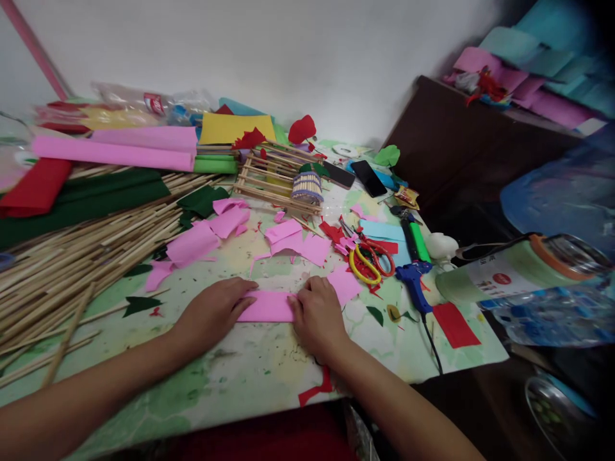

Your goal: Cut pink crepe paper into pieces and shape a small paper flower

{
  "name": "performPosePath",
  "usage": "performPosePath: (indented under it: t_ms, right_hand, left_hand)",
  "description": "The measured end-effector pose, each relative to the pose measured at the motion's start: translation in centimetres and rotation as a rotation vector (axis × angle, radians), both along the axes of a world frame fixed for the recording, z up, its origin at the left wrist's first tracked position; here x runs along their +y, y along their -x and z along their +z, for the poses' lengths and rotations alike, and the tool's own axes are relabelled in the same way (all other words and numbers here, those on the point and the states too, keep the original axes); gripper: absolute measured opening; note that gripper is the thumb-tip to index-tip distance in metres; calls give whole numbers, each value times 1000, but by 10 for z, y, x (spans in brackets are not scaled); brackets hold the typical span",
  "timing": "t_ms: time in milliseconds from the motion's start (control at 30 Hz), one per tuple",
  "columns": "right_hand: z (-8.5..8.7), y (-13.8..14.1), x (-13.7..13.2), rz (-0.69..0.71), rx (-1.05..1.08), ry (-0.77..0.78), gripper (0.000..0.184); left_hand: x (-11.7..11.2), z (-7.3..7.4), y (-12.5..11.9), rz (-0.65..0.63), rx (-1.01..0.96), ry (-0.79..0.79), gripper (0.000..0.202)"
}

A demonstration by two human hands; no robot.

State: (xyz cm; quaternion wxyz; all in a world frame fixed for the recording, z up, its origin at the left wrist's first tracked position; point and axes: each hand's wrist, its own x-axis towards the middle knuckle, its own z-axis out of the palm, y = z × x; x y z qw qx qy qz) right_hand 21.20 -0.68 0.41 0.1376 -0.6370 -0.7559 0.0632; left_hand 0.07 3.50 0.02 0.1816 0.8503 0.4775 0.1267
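A folded strip of pink crepe paper (pixel 267 307) lies flat on the table near its front edge. My left hand (pixel 215 314) grips the strip's left end, thumb and fingers closed on it. At the other end my right hand (pixel 318 315) is curled over the paper, its thumb pressing on the strip. More pink paper (pixel 344 286) shows just beyond my right hand. Cut pink pieces (pixel 192 243) lie behind my hands. Red-handled and yellow-handled scissors (pixel 366 262) rest to the right, beside a blue glue gun (pixel 413 285).
Bundled thin wooden sticks (pixel 100 262) cover the left, with rolled pink paper (pixel 115 150) and dark green paper (pixel 96 198) behind. A small stick frame (pixel 273 176) stands at the back. A phone (pixel 369 178) and a light green flask (pixel 509 272) are right; a cord hangs off the edge.
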Motion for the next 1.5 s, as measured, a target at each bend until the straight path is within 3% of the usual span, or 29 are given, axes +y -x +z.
performPosePath:
  t_ms: [100,200,300,400,467,567,667,833,900,1167,1500]
  right_hand:
    - [-1,1,0,-21,-19,-1,29]
    - [-2,2,-1,-59,-42,-7,27]
    - [-4,4,-2,-82,-54,-20,30]
    - [-5,5,-2,-78,-49,-27,35]
    - [-6,4,-2,-71,-45,-23,35]
    - [-8,3,-2,-74,-40,-24,37]
    - [-7,3,-6,-24,-63,-64,53]
    - [4,14,-22,484,-82,-30,83]
    - [8,17,-26,579,-76,34,90]
    - [9,-10,-31,560,-89,120,91]
    - [6,-36,-40,556,-88,78,90]
  left_hand:
    - [-1,-3,1,-32,19,-64,34]
    - [-2,-8,3,-85,38,-248,31]
    - [-4,-14,6,-278,28,-386,36]
    - [-6,-16,8,-527,39,-288,47]
    - [-9,-14,9,-575,68,-181,52]
    - [-15,-5,10,-558,109,-62,54]
    - [-22,3,12,-575,147,-9,67]
    - [-24,0,14,-582,137,-34,75]
    - [-23,-4,15,-580,124,-42,76]
    - [-20,-7,27,-592,155,-21,75]
    - [-27,-3,56,-454,195,-4,65]
